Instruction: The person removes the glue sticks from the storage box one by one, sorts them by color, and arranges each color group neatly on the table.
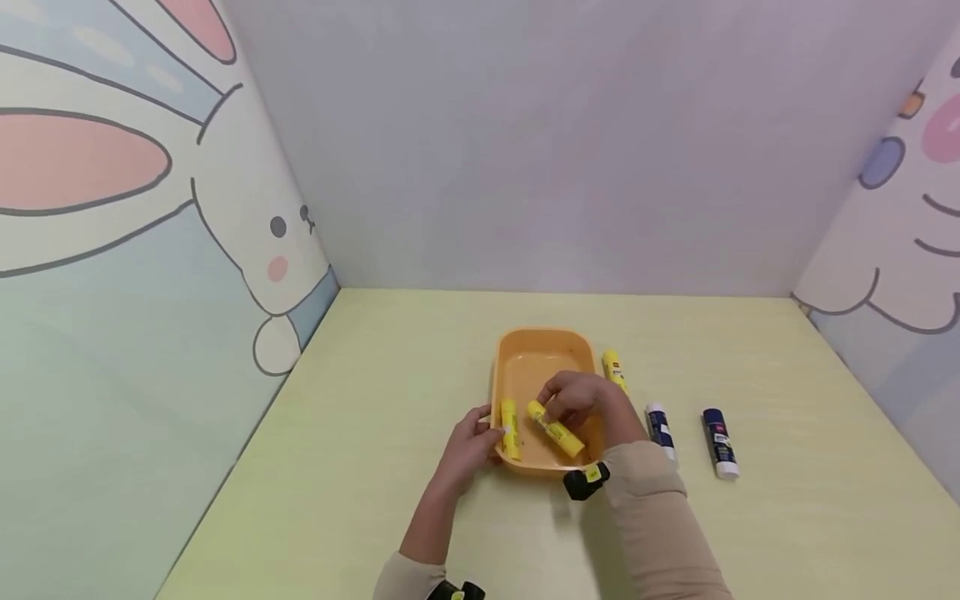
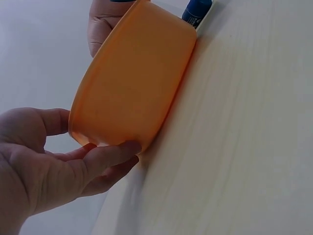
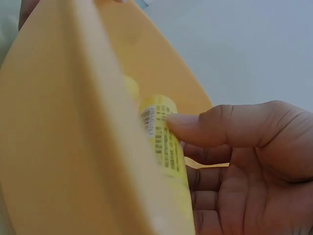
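In the head view an orange plastic tray stands on the table. My left hand holds its near left corner, thumb at the rim and fingers against the outer wall, as the left wrist view also shows. Inside the tray, my right hand pinches a yellow glue stick that lies slantwise. Its printed label and barcode show in the right wrist view, with the thumb pressed on the glue stick's side. Another yellow glue stick lies along the tray's left wall.
Right of the tray lies a third yellow glue stick, partly hidden by my right arm. Two dark blue glue sticks with white ends, one nearer and one farther right, lie on the pale table. Cartoon-printed walls enclose the table.
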Action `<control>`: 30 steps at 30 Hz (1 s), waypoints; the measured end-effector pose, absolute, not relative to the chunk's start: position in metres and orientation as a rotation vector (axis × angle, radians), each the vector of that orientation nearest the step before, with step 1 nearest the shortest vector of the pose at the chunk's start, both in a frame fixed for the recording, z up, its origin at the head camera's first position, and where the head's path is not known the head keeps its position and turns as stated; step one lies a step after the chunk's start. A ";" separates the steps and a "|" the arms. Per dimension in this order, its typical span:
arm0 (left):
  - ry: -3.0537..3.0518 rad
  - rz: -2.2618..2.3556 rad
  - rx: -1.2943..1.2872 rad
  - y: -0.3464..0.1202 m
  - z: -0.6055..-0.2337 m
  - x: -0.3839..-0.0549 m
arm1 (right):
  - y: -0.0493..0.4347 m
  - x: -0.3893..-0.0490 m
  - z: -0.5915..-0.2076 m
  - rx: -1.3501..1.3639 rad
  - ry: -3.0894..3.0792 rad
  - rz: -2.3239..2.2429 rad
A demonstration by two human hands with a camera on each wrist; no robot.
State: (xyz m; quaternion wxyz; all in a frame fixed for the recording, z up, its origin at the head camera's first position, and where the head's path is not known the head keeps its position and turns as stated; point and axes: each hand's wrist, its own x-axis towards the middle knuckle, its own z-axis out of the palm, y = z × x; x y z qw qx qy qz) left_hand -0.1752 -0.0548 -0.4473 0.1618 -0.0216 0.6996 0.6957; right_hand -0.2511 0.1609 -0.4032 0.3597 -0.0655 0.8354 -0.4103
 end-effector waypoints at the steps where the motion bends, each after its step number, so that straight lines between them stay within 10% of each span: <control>1: 1.994 1.983 -0.057 -0.055 -0.449 -0.175 | 0.162 -0.250 -0.403 -0.175 2.159 -1.073; 30: 1.974 2.015 -0.011 -0.055 -0.447 -0.166 | 0.201 -0.218 -0.384 -0.199 2.054 -1.708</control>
